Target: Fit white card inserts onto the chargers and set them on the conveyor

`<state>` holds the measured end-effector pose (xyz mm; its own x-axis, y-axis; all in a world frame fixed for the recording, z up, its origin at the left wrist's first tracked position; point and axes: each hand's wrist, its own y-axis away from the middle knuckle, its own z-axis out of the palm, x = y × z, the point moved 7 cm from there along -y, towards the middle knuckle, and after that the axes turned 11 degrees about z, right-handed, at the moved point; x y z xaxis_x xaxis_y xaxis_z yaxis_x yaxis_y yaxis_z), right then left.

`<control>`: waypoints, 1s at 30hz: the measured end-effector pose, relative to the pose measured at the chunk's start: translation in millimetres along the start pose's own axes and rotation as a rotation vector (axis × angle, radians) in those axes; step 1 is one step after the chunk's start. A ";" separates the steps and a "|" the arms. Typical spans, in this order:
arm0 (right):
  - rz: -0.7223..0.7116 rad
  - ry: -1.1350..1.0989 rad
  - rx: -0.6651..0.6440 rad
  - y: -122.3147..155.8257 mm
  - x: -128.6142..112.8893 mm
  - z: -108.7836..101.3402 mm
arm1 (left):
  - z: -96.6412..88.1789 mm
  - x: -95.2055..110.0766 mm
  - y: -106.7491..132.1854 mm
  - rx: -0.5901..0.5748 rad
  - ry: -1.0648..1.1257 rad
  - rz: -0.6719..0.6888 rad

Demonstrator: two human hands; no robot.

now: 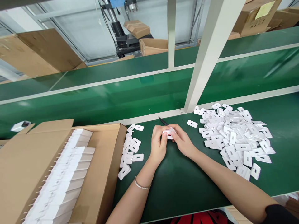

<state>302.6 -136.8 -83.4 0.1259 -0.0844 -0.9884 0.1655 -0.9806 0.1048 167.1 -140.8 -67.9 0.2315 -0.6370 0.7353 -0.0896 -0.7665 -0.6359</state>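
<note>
In the head view, my left hand (158, 143) and my right hand (184, 142) meet over the green worktop. Fingers and thumbs of both are closed on a small white plastic piece (168, 132), which has a dark reddish slot facing me. Just beyond my fingers shows the dark pointed tip of a slim tool (162, 120); its other end is hidden, and I cannot tell whether it is held or lies on the worktop. To the left is a small group of white slotted plates (127, 158). A large heap of similar white plates (235, 133) spreads on the right.
An open cardboard box (109, 174) at the left holds a row of white parts (63, 180). A pale upright post (205, 59) rises behind the worktop, near the heap. A white device (21, 126) sits far left. More cardboard boxes (254, 18) stand on the back shelf.
</note>
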 end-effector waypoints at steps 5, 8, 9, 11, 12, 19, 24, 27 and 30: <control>0.048 0.003 0.038 -2.0 1.0 -4.8 | 3.7 -7.3 2.6 -0.030 0.121 -0.061; 0.049 0.000 0.059 -1.3 0.8 -6.9 | 4.8 -9.3 2.9 -0.052 0.169 -0.084; 0.050 0.000 0.065 -1.1 1.1 -7.3 | 4.8 -9.3 2.6 -0.059 0.163 -0.085; 0.056 0.005 0.076 -0.6 2.4 -7.4 | 4.0 -8.2 1.5 -0.064 0.136 -0.078; 0.057 0.011 0.081 -0.4 3.0 -7.3 | 3.4 -7.5 0.9 -0.061 0.125 -0.072; 0.016 0.072 0.088 1.7 -1.2 -6.4 | 1.5 -1.7 -1.5 -0.060 0.047 -0.002; 0.033 0.116 0.091 2.0 -2.0 -6.9 | 1.8 -0.8 -2.4 -0.057 0.046 -0.011; 0.018 0.136 0.089 2.9 -3.1 -7.0 | 1.9 -1.1 -1.4 -0.044 0.050 -0.020; 0.017 0.141 0.074 3.3 -3.9 -5.8 | 2.5 -2.1 -0.1 -0.046 0.058 -0.023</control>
<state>308.3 -138.7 -78.5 0.2647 -0.0806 -0.9609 0.0902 -0.9901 0.1079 169.0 -139.2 -69.9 0.1772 -0.6219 0.7628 -0.1293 -0.7830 -0.6084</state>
